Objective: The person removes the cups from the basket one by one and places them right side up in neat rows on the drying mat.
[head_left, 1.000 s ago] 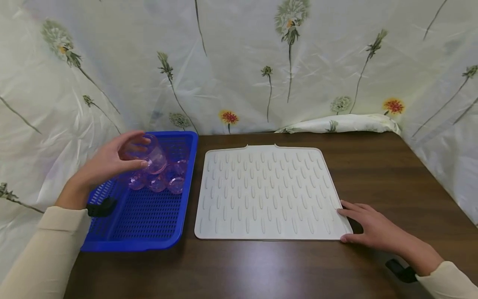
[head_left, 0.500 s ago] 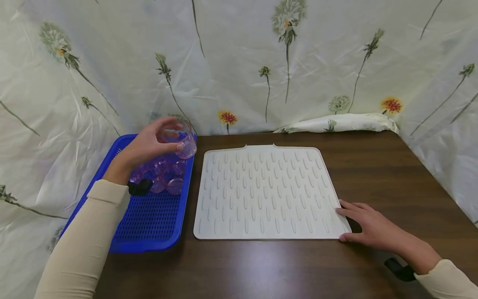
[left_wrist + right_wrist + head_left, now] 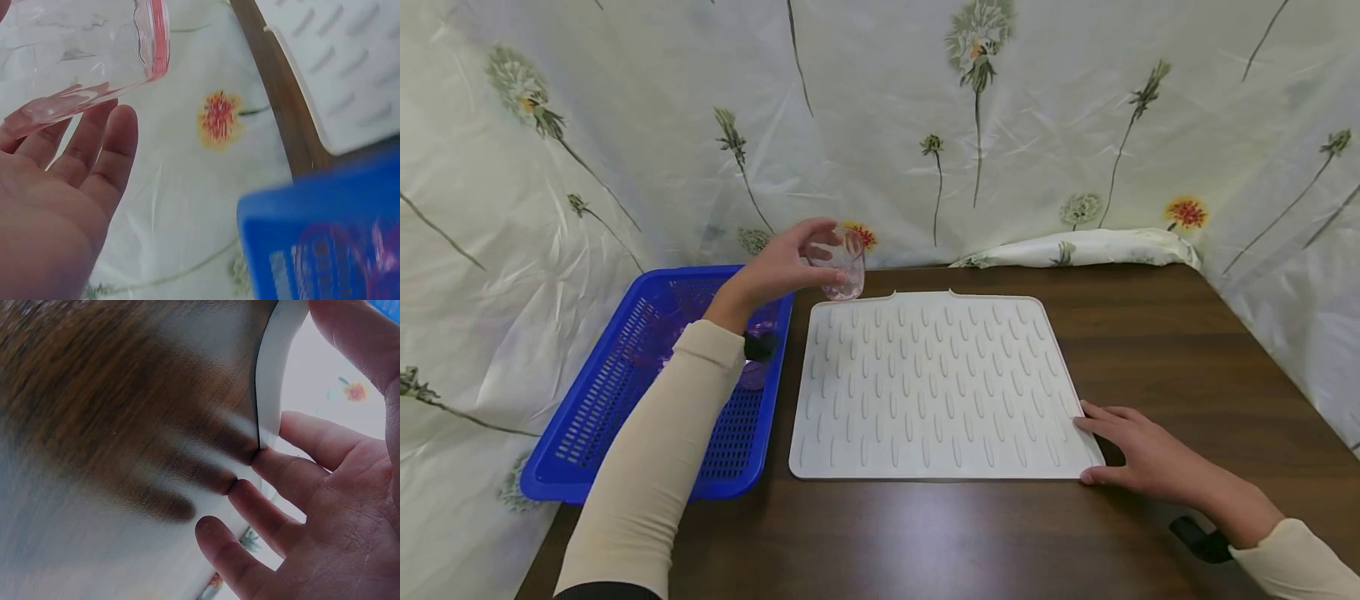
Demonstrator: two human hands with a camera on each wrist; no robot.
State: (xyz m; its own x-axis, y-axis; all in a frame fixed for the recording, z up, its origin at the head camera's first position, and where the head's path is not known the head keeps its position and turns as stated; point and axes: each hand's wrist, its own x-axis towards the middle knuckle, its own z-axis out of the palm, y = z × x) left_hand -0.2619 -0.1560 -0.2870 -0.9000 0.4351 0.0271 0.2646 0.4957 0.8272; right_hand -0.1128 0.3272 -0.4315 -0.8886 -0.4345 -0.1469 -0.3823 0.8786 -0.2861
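Observation:
My left hand (image 3: 782,265) grips a clear pink-tinted drinking glass (image 3: 850,265) between thumb and fingers, above the back left corner of a white ridged drying mat (image 3: 940,392). The left wrist view shows the glass (image 3: 87,47) close up, lying across the fingers, with a pink rim or base at one end. At the mat's front right corner rests my right hand (image 3: 1150,462), fingers spread and touching the edge. In the right wrist view its fingertips (image 3: 215,531) meet the tabletop beside the mat. More pink glasses (image 3: 754,375) lie in the blue basket (image 3: 572,467), partly hidden by my left arm.
The basket stands just left of the mat on the dark wooden table (image 3: 970,533). A flowered sheet (image 3: 880,125) hangs behind and at both sides, with a rolled fold (image 3: 1082,248) along the back edge.
My left hand has carried the glass from over the basket, rightward and up, to the mat's back left corner. The right hand and mat have stayed in place.

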